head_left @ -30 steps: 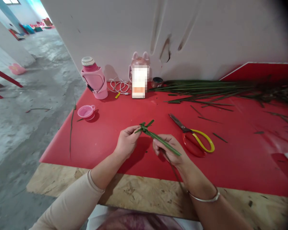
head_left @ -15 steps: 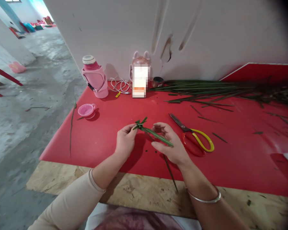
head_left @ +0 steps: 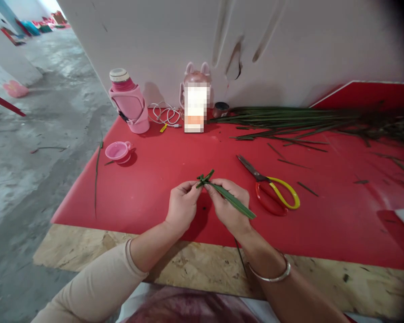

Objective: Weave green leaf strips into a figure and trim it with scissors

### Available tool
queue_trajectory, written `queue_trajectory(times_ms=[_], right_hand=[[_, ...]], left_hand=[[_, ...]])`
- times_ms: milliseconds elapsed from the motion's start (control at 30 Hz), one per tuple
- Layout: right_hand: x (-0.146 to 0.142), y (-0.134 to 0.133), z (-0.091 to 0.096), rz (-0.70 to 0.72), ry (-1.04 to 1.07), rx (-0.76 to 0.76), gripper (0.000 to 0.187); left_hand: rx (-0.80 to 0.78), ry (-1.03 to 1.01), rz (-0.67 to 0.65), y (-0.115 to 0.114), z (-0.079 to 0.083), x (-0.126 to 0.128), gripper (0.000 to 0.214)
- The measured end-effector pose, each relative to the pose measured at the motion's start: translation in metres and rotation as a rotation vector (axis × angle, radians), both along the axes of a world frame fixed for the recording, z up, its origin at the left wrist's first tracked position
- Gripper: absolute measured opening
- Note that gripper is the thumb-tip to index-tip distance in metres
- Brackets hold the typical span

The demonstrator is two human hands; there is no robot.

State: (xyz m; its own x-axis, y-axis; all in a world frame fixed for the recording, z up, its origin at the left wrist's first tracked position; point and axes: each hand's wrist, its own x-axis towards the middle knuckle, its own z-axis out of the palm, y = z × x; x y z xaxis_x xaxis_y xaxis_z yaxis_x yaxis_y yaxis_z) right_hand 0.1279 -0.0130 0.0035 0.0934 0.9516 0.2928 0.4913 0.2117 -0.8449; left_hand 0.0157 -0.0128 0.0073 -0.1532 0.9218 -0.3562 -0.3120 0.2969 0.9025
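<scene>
My left hand [head_left: 182,206] and my right hand [head_left: 229,206] meet above the red table top [head_left: 148,179]. Both pinch a folded green leaf strip [head_left: 234,202] at its knotted end [head_left: 204,178]. The strip's long tail runs back over my right hand toward my wrist. A thin stem hangs down below my right hand across the board edge. Fingers of both hands are closed around the knot.
Scissors [head_left: 272,188] with yellow and red handles lie just right of my hands. A bundle of long green leaves [head_left: 306,121] lies along the wall. A pink bottle [head_left: 128,103], a small pink cup [head_left: 118,151], a white cable [head_left: 164,115] and a phone stand [head_left: 195,105] sit at the back left.
My right hand has moved in from the strip's middle to the knot beside my left hand. The strip's tail now lies over my right hand.
</scene>
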Motion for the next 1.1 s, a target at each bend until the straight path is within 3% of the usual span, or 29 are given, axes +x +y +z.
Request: queue_trajectory(times_ms=[133,333,467,567,800,1100], right_hand=[[0.001,0.000,0.005,-0.009,0.002,0.006,0.010],[0.014,0.002,0.006,0.063,0.149,0.026,0.006],[0.023,0.008,-0.002,0.198,0.335,-0.101,0.007],[0.027,0.012,-0.003,0.283,0.335,-0.143,0.006],[0.033,0.018,-0.005,0.396,0.331,-0.140,0.003],[0.035,0.014,-0.011,0.807,0.732,-0.399,0.023]], left_hand=[[0.045,0.025,-0.060,0.000,-0.003,0.000,0.018],[0.236,0.071,-0.311,0.009,0.002,-0.016,0.019],[0.052,-0.195,-0.536,0.018,0.002,-0.029,0.023],[-0.086,-0.291,-0.573,0.020,0.000,-0.031,0.026],[0.014,-0.196,-0.591,0.018,0.008,-0.029,0.021],[-0.262,-0.718,-0.987,0.003,0.003,-0.028,0.021]])
